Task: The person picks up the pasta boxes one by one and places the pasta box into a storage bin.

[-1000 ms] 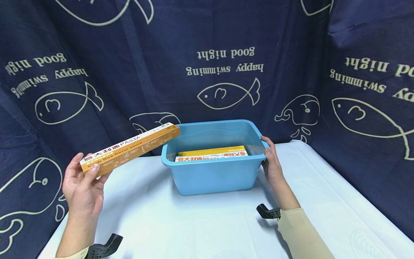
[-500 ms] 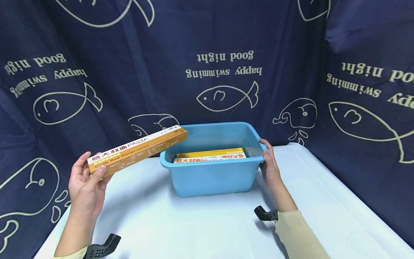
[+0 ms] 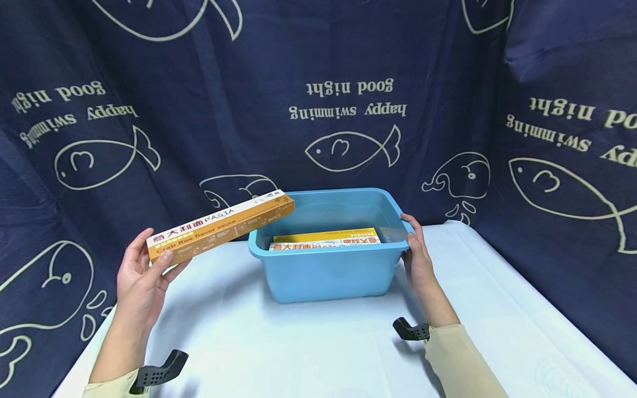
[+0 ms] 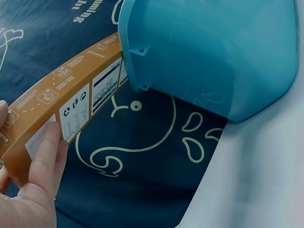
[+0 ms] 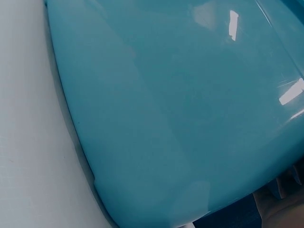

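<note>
My left hand (image 3: 144, 282) grips one end of a long orange and white pasta box (image 3: 224, 224), labelled Crab Roe flavor sauce. The box slants up to the right, its far end over the left rim of a blue plastic tub (image 3: 328, 276). In the left wrist view, fingers (image 4: 45, 159) lie along the underside of the box (image 4: 66, 95). On the tub's right rim, my right hand (image 3: 418, 260) holds on, thumb outside and fingers over the edge. Inside the tub lie a yellow pasta box (image 3: 328, 235) and a white-faced one (image 3: 323, 244).
The tub stands on a table with a pale blue cloth (image 3: 298, 348). Behind and at both sides hangs a dark blue curtain (image 3: 249, 138) with fish drawings. Black camera mounts (image 3: 161, 370) sit on both wrists.
My left hand has moved right and slightly up with the pasta box, bringing its far end farther over the tub's left rim. My right hand stays on the tub's rim.
</note>
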`<state>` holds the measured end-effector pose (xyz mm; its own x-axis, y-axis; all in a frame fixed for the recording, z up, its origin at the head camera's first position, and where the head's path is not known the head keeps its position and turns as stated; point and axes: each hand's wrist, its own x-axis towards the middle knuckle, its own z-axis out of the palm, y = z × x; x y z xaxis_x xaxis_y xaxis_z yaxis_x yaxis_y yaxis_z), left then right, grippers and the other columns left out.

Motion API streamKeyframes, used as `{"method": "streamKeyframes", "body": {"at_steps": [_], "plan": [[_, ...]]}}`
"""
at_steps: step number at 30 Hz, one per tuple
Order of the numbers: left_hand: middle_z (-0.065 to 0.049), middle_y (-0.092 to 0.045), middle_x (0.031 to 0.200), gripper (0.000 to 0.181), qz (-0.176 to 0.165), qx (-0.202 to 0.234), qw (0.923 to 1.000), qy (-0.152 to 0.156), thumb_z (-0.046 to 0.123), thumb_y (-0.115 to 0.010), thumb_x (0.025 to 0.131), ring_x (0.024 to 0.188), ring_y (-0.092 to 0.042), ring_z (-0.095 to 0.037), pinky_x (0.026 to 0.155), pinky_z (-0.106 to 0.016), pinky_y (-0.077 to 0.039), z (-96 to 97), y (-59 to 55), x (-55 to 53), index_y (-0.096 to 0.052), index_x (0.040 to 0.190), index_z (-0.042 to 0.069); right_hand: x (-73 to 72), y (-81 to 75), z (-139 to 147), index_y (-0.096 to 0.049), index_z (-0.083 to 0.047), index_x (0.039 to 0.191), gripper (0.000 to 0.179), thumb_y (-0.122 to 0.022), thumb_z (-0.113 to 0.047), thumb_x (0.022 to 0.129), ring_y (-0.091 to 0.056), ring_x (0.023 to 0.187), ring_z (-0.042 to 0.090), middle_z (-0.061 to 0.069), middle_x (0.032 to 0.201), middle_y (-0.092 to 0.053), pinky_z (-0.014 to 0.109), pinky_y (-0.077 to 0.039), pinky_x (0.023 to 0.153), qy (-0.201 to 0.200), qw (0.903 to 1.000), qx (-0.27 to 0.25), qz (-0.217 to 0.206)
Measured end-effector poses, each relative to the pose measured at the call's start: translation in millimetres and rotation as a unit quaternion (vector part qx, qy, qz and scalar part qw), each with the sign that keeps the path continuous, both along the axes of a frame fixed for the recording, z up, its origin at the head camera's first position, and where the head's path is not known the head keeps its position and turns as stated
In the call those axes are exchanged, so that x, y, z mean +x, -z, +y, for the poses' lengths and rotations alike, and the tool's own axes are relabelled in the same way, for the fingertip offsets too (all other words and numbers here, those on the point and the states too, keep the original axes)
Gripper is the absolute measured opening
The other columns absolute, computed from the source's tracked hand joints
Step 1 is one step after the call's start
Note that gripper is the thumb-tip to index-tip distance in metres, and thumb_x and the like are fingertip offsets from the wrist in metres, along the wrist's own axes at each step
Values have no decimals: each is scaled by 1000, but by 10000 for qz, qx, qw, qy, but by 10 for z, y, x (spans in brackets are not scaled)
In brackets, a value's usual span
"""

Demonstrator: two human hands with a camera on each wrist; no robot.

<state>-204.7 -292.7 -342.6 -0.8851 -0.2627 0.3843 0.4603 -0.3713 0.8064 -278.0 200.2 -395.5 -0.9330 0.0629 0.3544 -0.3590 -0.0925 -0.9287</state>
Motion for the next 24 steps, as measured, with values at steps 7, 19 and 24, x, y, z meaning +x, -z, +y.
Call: {"method": "streamKeyframes", "body": {"at_steps": [7, 19, 24], "plan": [[-3, -44, 133, 66, -150, 36, 9999, -10, -14, -57, 92, 112, -63, -13, 78, -31, -61, 29, -62, -19, -37, 147, 17, -9, 7, 9, -29, -28, 151, 54, -31, -40, 98, -19, 148, 32, 7, 159, -23, 64, -5, 121, -10, 10000, -12, 45], [-4, -44, 132, 67, -240, 115, 9996, 71, -14, -58, 91, 109, -65, -14, 78, -33, -61, 126, -115, -58, -40, 147, 18, -22, 31, 16, -29, -28, 151, 54, -31, -37, 98, -19, 148, 33, 7, 159, -22, 65, -4, 121, -29, 10000, 1, 61], [-4, -44, 131, 67, -218, 245, 9993, 170, -15, -58, 90, 108, -66, -14, 77, -34, -61, 175, -142, -80, -41, 147, 17, -18, 24, 15, -30, -30, 151, 53, -32, -39, 98, -18, 149, 34, 8, 160, -21, 66, -4, 121, -31, 10000, -10, 49]]}}
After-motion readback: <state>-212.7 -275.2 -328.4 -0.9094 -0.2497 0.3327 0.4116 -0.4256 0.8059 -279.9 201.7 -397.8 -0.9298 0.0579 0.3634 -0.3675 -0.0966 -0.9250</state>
